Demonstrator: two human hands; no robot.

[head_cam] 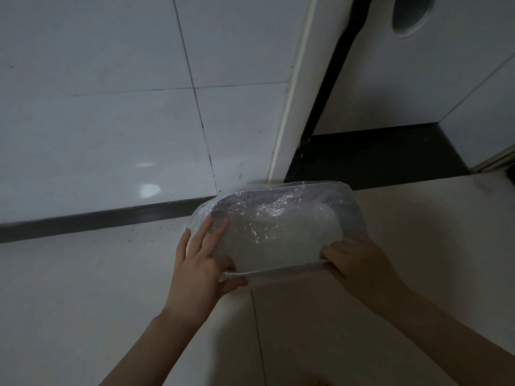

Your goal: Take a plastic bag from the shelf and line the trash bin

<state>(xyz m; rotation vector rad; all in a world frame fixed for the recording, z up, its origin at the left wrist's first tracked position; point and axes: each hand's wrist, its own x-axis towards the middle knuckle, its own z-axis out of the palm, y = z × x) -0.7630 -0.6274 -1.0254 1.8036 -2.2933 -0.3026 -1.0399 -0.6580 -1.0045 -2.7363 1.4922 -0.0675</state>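
A rectangular trash bin [351, 210] stands on the floor against the tiled wall. A clear plastic bag [267, 232] lies inside it, its edge folded over the rim on all visible sides. My left hand [202, 263] grips the near left corner of the rim, thumb under the bag's folded edge and fingers spread along the left side. My right hand [354, 263] is closed over the near right corner, pinching the bag against the rim.
A white tiled wall [111, 121] with a dark skirting strip [97, 218] runs behind the bin. A white door frame [292, 107] stands right behind it, with a dark threshold [376, 157] and a white cabinet [418, 79] beyond. The floor is pale tile.
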